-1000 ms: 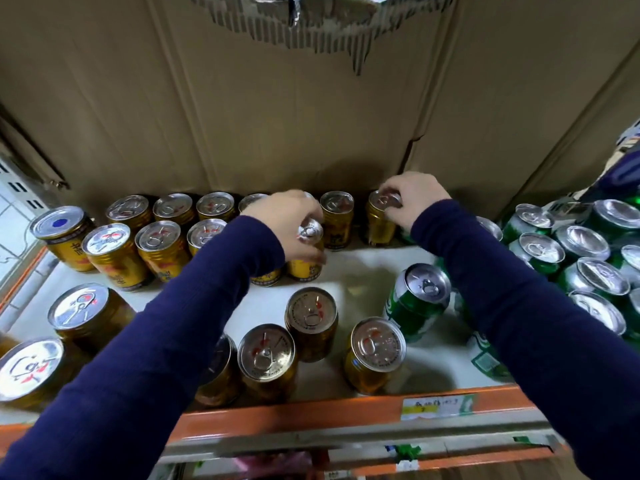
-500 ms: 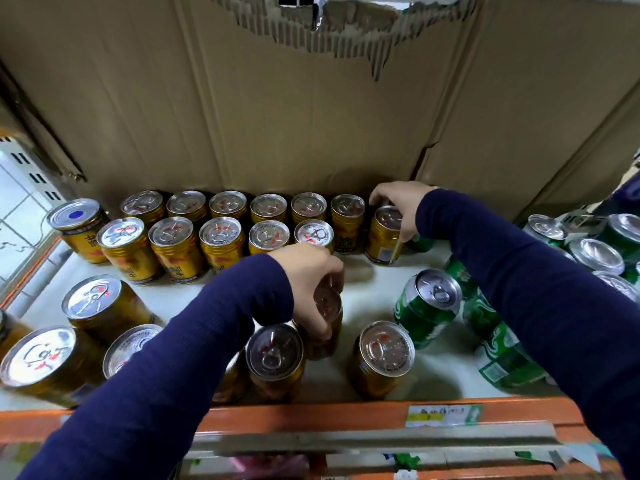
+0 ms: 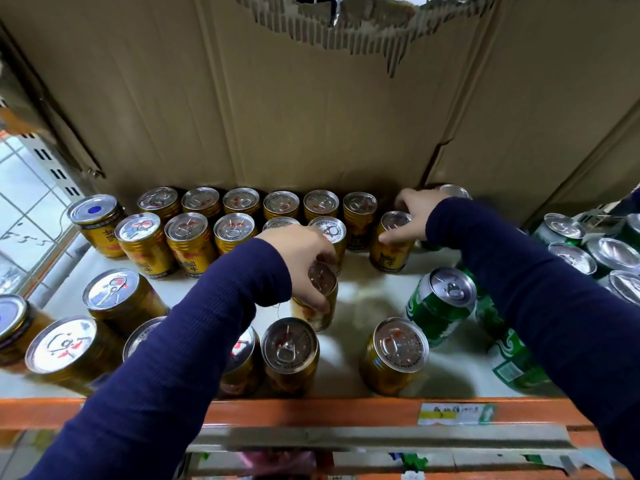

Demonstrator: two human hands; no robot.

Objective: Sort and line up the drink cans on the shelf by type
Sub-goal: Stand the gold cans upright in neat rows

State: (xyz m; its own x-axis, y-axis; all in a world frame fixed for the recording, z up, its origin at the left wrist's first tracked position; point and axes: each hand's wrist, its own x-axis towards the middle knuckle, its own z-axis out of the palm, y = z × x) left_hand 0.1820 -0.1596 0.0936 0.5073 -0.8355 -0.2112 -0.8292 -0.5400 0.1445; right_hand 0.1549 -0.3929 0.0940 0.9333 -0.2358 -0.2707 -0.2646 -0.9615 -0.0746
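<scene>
Gold can [image 3: 317,299] gripped by left hand [image 3: 301,252], right hand [image 3: 412,216] clasping another gold can [image 3: 389,249]

Gold can [image 3: 317,296] now lifted, tilted

The gold cans [image 3: 149,252] have dark writing on their sides, but it is too blurry to read. The green can [image 3: 438,304] has white marks that cannot be read. A small paper label [image 3: 455,413] on the orange shelf edge [image 3: 311,412] has handwriting, too small to make out.
</scene>
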